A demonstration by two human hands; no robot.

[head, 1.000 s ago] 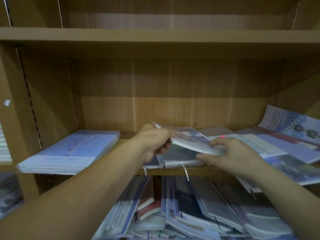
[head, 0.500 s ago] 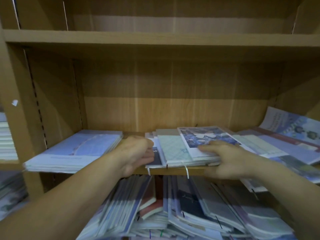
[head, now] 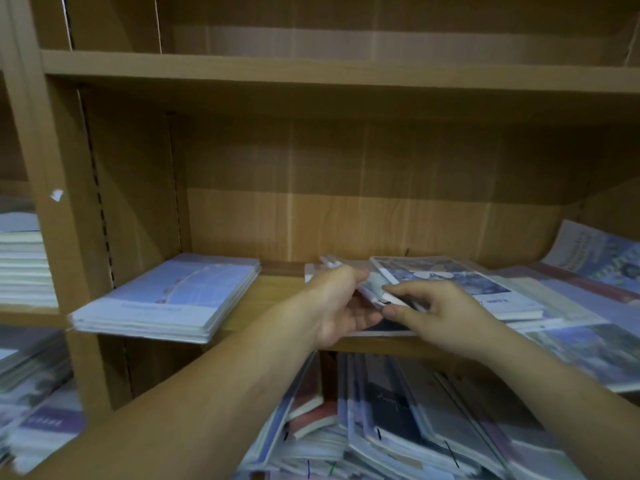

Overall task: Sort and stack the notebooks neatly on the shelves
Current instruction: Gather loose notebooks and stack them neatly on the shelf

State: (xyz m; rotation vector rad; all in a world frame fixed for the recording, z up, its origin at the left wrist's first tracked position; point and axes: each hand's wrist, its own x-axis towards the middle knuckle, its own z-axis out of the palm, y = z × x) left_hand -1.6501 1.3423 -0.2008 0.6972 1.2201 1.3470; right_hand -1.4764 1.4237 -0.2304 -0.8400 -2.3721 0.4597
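- Head view, the task's things: the middle pile point(head: 446, 280) of notebooks lies flat on the shelf board point(head: 277, 289). It sits between a squared lilac stack point(head: 173, 299) on the left and a loose spread of notebooks point(head: 568, 299) on the right.
- Head view, what changed: a second ago both hands held one picture-cover notebook raised over this pile. Half a second ago it lay on top, the right hand flat on it and the left curled against the pile's left edge. Now that cover rests on the pile and both hands have moved to its near-left corner.
- Left hand point(head: 341, 306): it has turned palm-inward against the pile's left edge, thumb over the top and fingers beneath. It grips a few notebooks whose edges tilt up off the rest.
- Right hand point(head: 450, 317): no longer flat. Forefinger and thumb pinch the same corner from the right and the other fingers are loosely curled. Blur hides how many notebooks they hold.
- Meaning for the task: I judge the placing of that notebook done, and the work has gone over to squaring the pile or pulling out a misfiled one. The top cover sits askew, so the pile is not yet neat.
- Still to do: the right-hand spread, and the slumped heap point(head: 398, 431) on the shelf below, remain unsorted.
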